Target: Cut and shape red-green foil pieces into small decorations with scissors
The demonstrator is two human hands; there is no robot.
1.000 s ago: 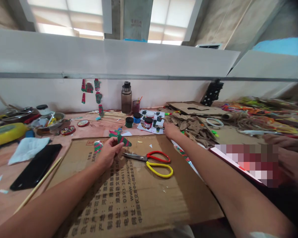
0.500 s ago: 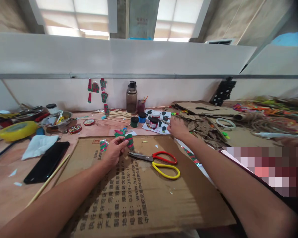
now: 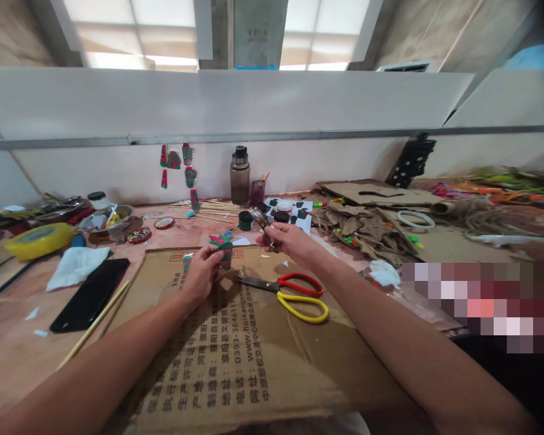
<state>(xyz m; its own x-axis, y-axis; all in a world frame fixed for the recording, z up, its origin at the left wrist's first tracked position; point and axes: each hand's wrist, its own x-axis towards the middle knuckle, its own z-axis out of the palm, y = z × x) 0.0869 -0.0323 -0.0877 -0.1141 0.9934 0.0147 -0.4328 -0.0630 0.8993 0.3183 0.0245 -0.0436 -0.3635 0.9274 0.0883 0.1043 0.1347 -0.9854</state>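
Pinched in my left hand point(image 3: 203, 272) is a small green and red striped piece point(image 3: 225, 255), held above the cardboard sheet point(image 3: 299, 368). My right hand point(image 3: 288, 241) is closed around a slim brown and metallic tool point(image 3: 268, 229), too blurred to name surely, tilted with its upper end toward the paint jars. Scissors point(image 3: 276, 287) with one red and one yellow handle lie on the cardboard below my right hand, blades slightly apart. Behind my left hand, more coloured pieces point(image 3: 218, 238) lie near the cardboard's back edge.
A black phone point(image 3: 90, 295), a white tissue point(image 3: 76, 267) and yellow tape point(image 3: 38, 240) lie at left. A green paint jar point(image 3: 245, 221) and a bottle point(image 3: 240, 178) stand behind. Brown cord pieces point(image 3: 367, 226) are piled at right. Striped pieces point(image 3: 190, 177) hang on the wall.
My right hand has moved left and nearer from beside the paint jars, with the slim tool in it. The piece in my left hand has tilted and shifted slightly left. A white tissue now shows at right.
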